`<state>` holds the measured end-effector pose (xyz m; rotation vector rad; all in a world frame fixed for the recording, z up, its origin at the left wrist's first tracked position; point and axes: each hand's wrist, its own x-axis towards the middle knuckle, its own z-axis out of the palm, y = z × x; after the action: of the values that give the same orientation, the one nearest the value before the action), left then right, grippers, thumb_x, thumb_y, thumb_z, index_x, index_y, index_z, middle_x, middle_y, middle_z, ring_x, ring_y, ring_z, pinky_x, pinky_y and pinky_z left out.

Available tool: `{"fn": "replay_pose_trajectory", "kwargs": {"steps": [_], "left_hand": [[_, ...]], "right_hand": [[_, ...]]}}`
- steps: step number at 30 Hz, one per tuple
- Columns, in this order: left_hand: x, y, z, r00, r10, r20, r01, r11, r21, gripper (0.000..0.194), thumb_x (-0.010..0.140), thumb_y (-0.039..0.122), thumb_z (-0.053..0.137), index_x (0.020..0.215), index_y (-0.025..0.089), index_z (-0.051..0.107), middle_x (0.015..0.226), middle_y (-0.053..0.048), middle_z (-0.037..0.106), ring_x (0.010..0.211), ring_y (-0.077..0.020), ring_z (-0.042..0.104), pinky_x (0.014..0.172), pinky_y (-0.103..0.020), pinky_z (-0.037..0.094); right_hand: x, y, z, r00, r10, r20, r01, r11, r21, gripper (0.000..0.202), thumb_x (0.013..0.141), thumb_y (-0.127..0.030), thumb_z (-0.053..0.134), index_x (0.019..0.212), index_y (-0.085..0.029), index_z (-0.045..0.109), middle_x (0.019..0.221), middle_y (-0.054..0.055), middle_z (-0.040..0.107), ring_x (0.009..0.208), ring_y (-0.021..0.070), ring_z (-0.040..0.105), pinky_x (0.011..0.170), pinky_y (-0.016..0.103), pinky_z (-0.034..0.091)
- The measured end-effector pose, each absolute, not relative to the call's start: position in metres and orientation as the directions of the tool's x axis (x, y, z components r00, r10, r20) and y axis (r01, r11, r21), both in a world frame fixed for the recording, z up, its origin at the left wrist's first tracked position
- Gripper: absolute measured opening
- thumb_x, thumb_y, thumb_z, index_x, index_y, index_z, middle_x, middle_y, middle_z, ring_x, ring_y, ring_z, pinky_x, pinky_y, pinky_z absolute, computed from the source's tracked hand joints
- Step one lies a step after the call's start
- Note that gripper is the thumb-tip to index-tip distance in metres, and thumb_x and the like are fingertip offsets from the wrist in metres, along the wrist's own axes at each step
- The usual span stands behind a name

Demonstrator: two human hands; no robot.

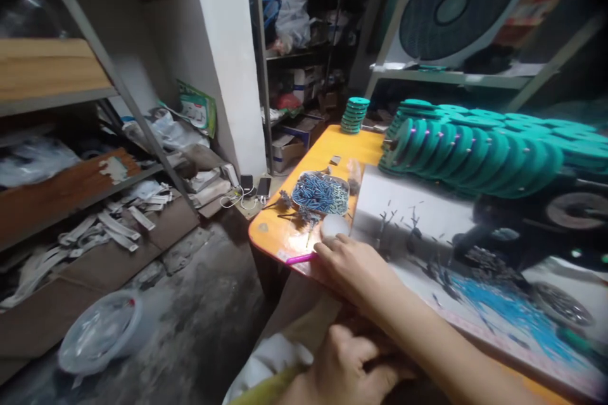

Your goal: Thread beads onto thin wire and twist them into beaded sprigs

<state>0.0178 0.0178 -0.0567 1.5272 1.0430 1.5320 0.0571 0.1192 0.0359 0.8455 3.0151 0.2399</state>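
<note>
My right hand (354, 266) reaches over the near edge of the yellow table, its fingers closed on a slim bright pink stick (300, 259) whose other end is hidden by the hand. A whitish round piece (334, 226) lies just beyond the fingertips. Past it is a tray of small blue and pale green rods (321, 193), with dark clustered bits around it. Lower down, below the table edge, my left hand (349, 361) is curled. Whatever its fingers hold, if anything, is hidden.
Teal discs (479, 152) stand in a long row on the right, beside a small stack (354, 115). Thin blue pieces (513, 310) lie scattered on a white sheet (427, 202). A plastic tub (102, 332) sits on the floor. Shelves (57, 98) line the left.
</note>
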Motion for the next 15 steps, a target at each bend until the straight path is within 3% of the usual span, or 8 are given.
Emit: {"fn": "replay_pose_trajectory", "kwargs": {"steps": [2,4,5,7,9,12,15], "left_hand": [[0.017,0.019,-0.058,-0.084,0.89,0.448,0.036,-0.447,0.894,0.014,0.077,0.029,0.074,0.089,0.026,0.08,0.089,-0.009,0.078,0.087,-0.0265,0.07,0.078,-0.036,0.057],[0.015,0.02,-0.056,-0.125,0.883,0.452,0.008,-0.454,0.891,0.012,0.08,0.032,0.071,0.083,0.025,0.08,0.082,-0.01,0.077,0.081,-0.0251,0.07,0.076,-0.036,0.056],[0.013,0.019,-0.054,-0.145,0.893,0.427,-0.017,-0.433,0.901,0.017,0.083,0.034,0.068,0.08,0.023,0.08,0.08,-0.01,0.076,0.078,-0.024,0.069,0.076,-0.036,0.055],[0.007,0.017,-0.048,-0.162,0.925,0.344,-0.081,-0.359,0.93,0.031,0.09,0.038,0.057,0.077,0.02,0.078,0.077,-0.01,0.074,0.076,-0.0217,0.067,0.074,-0.033,0.052],[0.003,0.014,-0.041,-0.154,0.949,0.274,-0.112,-0.292,0.95,0.042,0.095,0.04,0.047,0.074,0.017,0.075,0.073,-0.009,0.07,0.073,-0.0198,0.064,0.071,-0.031,0.049],[0.0,0.013,-0.034,-0.109,0.971,0.211,-0.087,-0.22,0.972,0.041,0.097,0.037,0.045,0.074,0.015,0.071,0.073,-0.008,0.066,0.074,-0.0192,0.06,0.073,-0.03,0.045],[0.003,0.014,-0.031,-0.06,0.979,0.195,-0.105,-0.2,0.974,0.039,0.097,0.036,0.045,0.076,0.016,0.07,0.077,-0.007,0.066,0.076,-0.0192,0.059,0.075,-0.029,0.045]], "right_hand": [[0.068,0.117,0.036,-0.857,0.493,0.15,0.508,0.857,0.087,0.015,0.087,-0.008,0.058,0.096,-0.014,0.068,0.082,0.012,0.07,0.076,0.0252,0.067,0.056,0.032,0.052],[0.086,0.111,0.039,-0.795,0.47,0.385,0.49,0.87,-0.051,0.018,0.09,-0.016,0.056,0.105,-0.018,0.066,0.094,0.011,0.07,0.084,0.0241,0.067,0.065,0.033,0.055],[0.096,0.106,0.04,-0.722,0.47,0.508,0.475,0.87,-0.13,0.02,0.092,-0.02,0.056,0.109,-0.02,0.065,0.099,0.011,0.07,0.086,0.0232,0.068,0.067,0.033,0.056],[0.118,0.093,0.041,-0.593,0.532,0.605,0.455,0.841,-0.294,0.021,0.093,-0.024,0.055,0.112,-0.024,0.063,0.104,0.009,0.07,0.089,0.0204,0.068,0.068,0.029,0.057],[0.137,0.075,0.037,-0.55,0.619,0.561,0.456,0.785,-0.42,0.024,0.093,-0.028,0.056,0.116,-0.025,0.062,0.107,0.008,0.07,0.091,0.019,0.069,0.069,0.026,0.058],[0.15,0.048,0.021,-0.488,0.715,0.5,0.477,0.698,-0.534,0.037,0.087,-0.032,0.065,0.123,-0.025,0.058,0.115,0.009,0.068,0.101,0.0211,0.068,0.078,0.028,0.06],[0.149,0.032,0.003,-0.383,0.799,0.463,0.453,0.599,-0.66,0.033,0.085,-0.023,0.066,0.118,-0.024,0.06,0.118,0.009,0.066,0.109,0.0219,0.065,0.087,0.031,0.058]]}}
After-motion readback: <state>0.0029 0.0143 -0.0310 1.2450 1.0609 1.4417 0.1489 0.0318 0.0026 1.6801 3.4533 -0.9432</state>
